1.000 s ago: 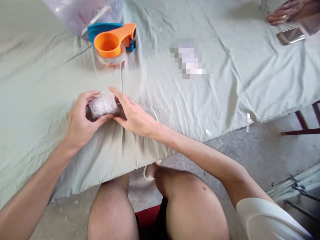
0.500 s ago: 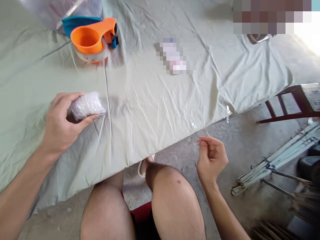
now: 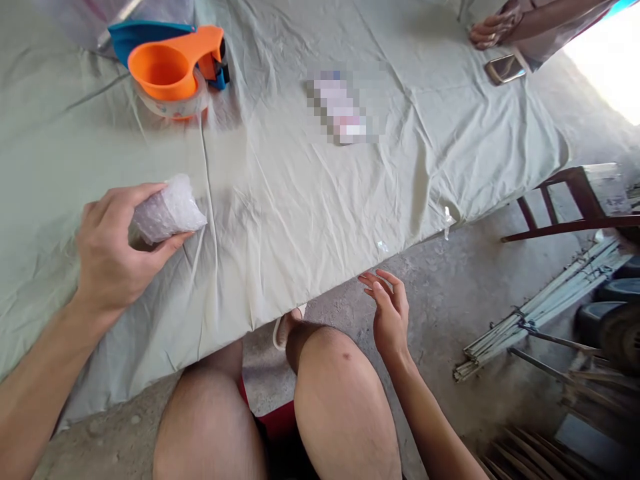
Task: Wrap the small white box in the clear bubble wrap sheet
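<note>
My left hand (image 3: 113,247) is closed around a small bundle in bubble wrap (image 3: 170,210), thumb on the near side and fingers on the far side, over the cloth-covered table (image 3: 280,200). What the wrap encloses cannot be made out. Off the table's front edge, beside my right knee, my right hand (image 3: 390,310) hangs in the air with its fingers apart and nothing in them. Beyond the bundle stands an orange and blue tape dispenser (image 3: 165,70) with a roll of clear tape (image 3: 173,105) in it.
Behind the dispenser is a clear plastic bag (image 3: 65,20). A blurred flat item (image 3: 340,110) and a phone (image 3: 505,69) lie on the cloth, near another person's hand (image 3: 493,28). Tape scraps (image 3: 447,223) cling to the front edge. Right are a wooden chair (image 3: 575,200) and bundled poles (image 3: 540,307).
My right hand has moved left, towards the table edge, and its curled fingers have spread. My left hand keeps hold of the bundle, which has tilted slightly. The view has shifted a little.
</note>
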